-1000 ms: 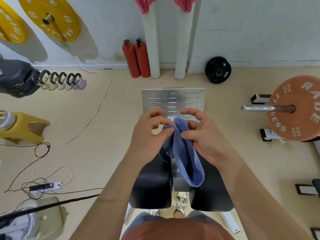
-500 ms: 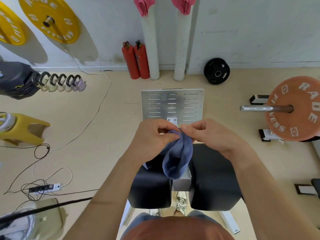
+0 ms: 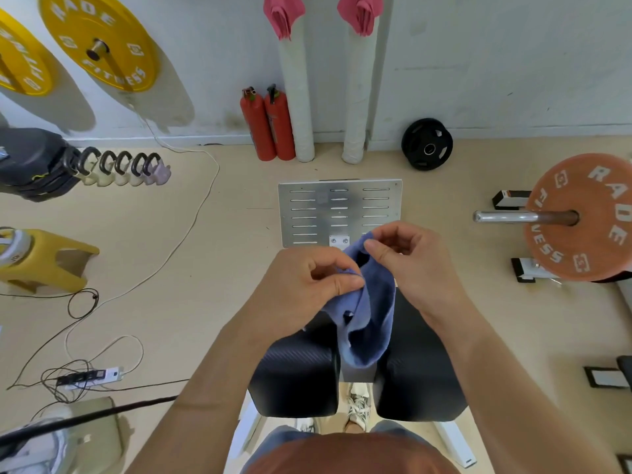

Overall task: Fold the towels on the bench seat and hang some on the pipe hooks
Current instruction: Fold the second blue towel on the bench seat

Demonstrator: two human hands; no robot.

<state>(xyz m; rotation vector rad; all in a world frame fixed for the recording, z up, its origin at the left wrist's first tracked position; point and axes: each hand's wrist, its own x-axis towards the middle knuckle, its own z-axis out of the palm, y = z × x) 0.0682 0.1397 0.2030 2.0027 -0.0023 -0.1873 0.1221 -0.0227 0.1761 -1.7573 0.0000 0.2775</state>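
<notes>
Both hands hold the blue towel [image 3: 372, 319] up over the middle of the black padded surface [image 3: 294, 378]; it isn't lying on it. L hand [image 3: 307, 285]: thumb + forefinger, the fingers [image 3: 345, 285], pinch a bit of the top edge, w/ the others curled in. R hand [image 3: 410, 265]: its fingers [image 3: 378, 251] pinch the same edge a little further from the body, the rest loosely bent. The 2 pinches sit close together, so the cloth is bunched w/ a hollow btwn them.

Key relation: the towel hangs down from the pinches, long axis running from the hands toward the gap btwn the 2 pads. Can't tell if the low tip touches. Neither hand has to reach. L is nearer the body, R nearer the wall.

Judgement: step in hand looks like finding the corners before a fold. Next move prob needs the hands drawn apart sideways along the top edge so the cloth opens flat, then down onto the surface. If the pinches aren't on true corners it'll open skewed.

2 white pipes [image 3: 295, 97] stand at the wall ahead, well apart from the hands, each w/ a pink towel [image 3: 284, 15] on top. Hooks not visible.
</notes>
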